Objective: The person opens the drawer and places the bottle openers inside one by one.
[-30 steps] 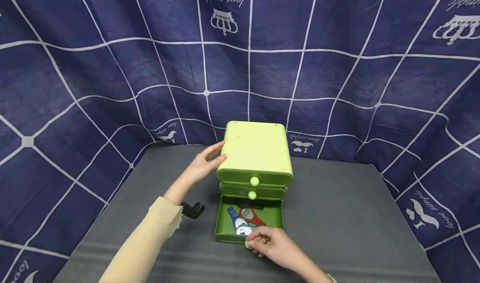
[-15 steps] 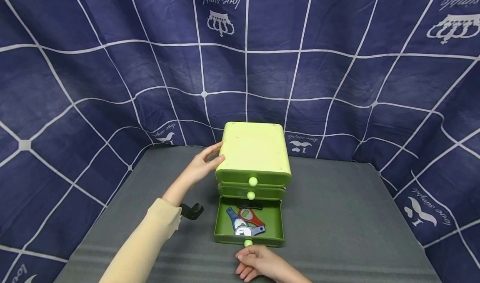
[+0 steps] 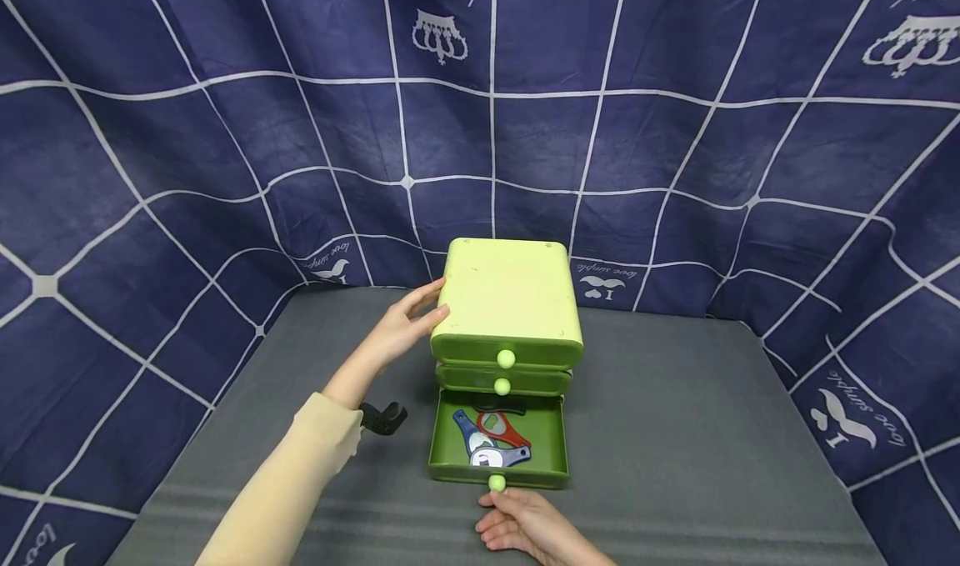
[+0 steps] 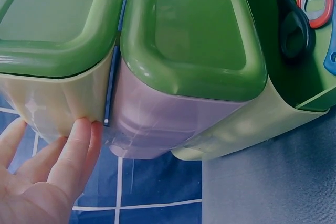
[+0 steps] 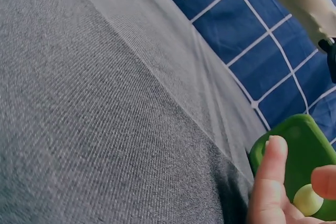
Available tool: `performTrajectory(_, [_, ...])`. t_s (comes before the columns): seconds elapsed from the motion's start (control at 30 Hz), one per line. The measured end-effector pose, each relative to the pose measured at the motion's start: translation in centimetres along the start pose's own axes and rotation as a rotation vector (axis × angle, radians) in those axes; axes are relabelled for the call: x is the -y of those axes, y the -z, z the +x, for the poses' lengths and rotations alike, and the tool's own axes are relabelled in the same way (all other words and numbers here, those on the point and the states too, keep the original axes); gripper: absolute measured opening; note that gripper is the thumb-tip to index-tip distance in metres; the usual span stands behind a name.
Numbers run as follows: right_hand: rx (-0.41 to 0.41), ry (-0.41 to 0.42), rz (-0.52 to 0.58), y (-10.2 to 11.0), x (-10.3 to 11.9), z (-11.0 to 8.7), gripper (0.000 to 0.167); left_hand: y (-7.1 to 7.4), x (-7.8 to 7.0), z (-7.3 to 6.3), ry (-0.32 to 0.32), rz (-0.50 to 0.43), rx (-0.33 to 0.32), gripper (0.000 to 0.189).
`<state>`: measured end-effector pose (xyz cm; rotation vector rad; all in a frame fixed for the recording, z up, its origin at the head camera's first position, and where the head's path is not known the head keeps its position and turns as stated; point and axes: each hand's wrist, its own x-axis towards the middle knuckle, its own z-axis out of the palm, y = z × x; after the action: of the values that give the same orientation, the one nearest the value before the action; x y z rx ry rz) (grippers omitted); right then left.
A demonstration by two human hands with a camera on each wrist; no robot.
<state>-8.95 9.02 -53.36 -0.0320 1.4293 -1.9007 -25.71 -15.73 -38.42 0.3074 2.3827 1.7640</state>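
Note:
A three-tier drawer cabinet (image 3: 510, 287) with green fronts stands mid-table. Against the left side of its top tier rest the nearly straight fingers of my left hand (image 3: 397, 328); the left wrist view shows the fingertips on the cream wall (image 4: 52, 103). The bottom drawer (image 3: 551, 441) is pulled out. Inside lie bottle openers: a red one (image 3: 516, 438), two blue ones, the front one (image 3: 517, 454) crosswise, and a black one (image 4: 286, 3) at the back. My right hand (image 3: 525, 520) is loosely spread just before the drawer's round knob (image 3: 497, 483), thumb close to it and holding nothing.
The upper two drawers are closed, with round knobs (image 3: 506, 358) on their fronts. A black strap (image 3: 384, 418) shows beside the left wrist. Grey cloth (image 3: 675, 433) covers the table; a blue checked curtain (image 3: 637, 157) stands behind and at both sides.
My right hand has let go of the bottom drawer's knob, drawn back toward me, and its fingers have spread. The left hand has stayed on the cabinet; the drawer is still out.

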Motion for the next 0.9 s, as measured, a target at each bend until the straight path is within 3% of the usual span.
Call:
performTrajectory(0.43, [0.001,0.035,0.159,0.1,-0.2,0.3,0.052,0.0,0.0,-0.1,0.009,0.011,-0.005,0.063])
performTrajectory(0.9, [-0.095,0.005,0.185,0.7,2.0,0.8,0.052,-0.1,-0.3,-0.2,-0.003,0.005,-0.004,0.062])
